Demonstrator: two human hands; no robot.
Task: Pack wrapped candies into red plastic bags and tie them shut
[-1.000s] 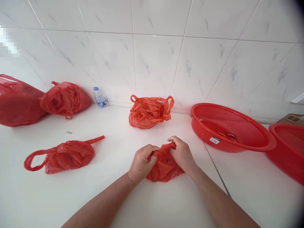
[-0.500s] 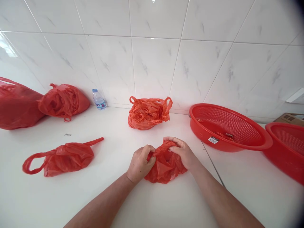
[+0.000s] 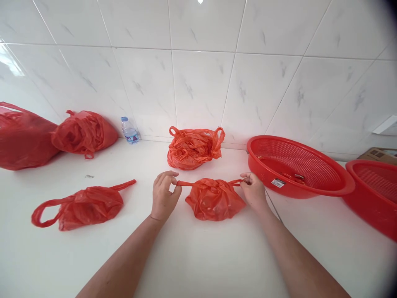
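A red plastic bag (image 3: 215, 200) rests on the white table between my hands, its top gathered and its two handles drawn out sideways. My left hand (image 3: 165, 192) pinches the end of the left handle between thumb and forefinger. The right handle's end is in the closed fingers of my right hand (image 3: 252, 188). What the bag contains is hidden by the plastic. Left of my hands lies another red bag (image 3: 91, 207) with its handles stretched out to both sides. Behind, near the wall, sits a crumpled heap of red plastic bags (image 3: 194, 149).
At the right stand a red perforated basket (image 3: 285, 188) with a few small packets inside and a second red basket (image 3: 372, 203). Two fuller red bags (image 3: 25, 140) are at the far left. A small water bottle (image 3: 130, 131) stands against the tiled wall (image 3: 198, 91).
My hands have moved apart from the bag's bunched top, each now pulling a handle outward. The bag has shifted slightly away from me, and its neck is gathered tight.
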